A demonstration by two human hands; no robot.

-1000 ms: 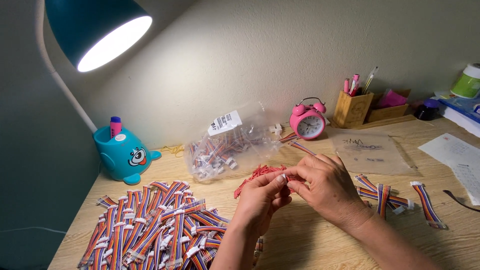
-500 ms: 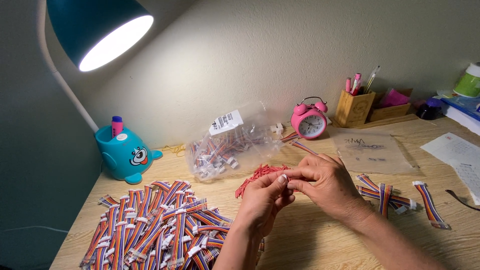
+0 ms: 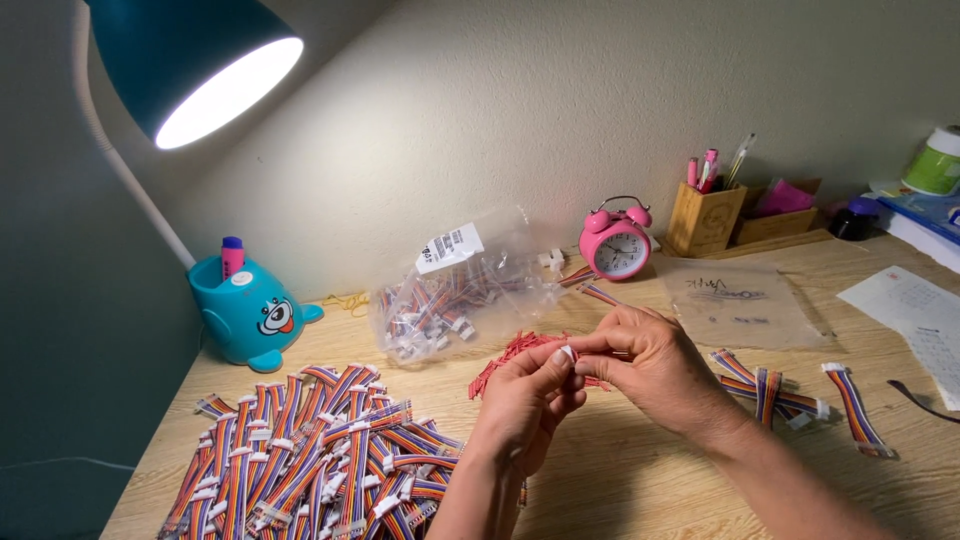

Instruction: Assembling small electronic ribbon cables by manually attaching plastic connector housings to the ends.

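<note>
My left hand [image 3: 525,395] and my right hand [image 3: 650,365] meet above the desk middle, fingertips pinched together on a small white connector [image 3: 567,352] of a ribbon cable; the cable itself is mostly hidden by my fingers. Just behind my hands lies a small heap of red twist ties [image 3: 515,355]. A large pile of rainbow ribbon cables [image 3: 320,450] with white plugs covers the desk at the lower left. A few more such cables [image 3: 790,390] lie to the right of my right hand.
A clear plastic bag of cables [image 3: 450,295] lies behind the hands. A teal lamp [image 3: 200,60] with a whale-shaped base [image 3: 250,315] stands at left. A pink alarm clock [image 3: 615,240], wooden pen holder [image 3: 705,215], flat clear bag [image 3: 740,300] and papers [image 3: 915,310] sit toward the right.
Both hands stay pinched together at the same spot; the fingers have shifted only slightly on the connector.
</note>
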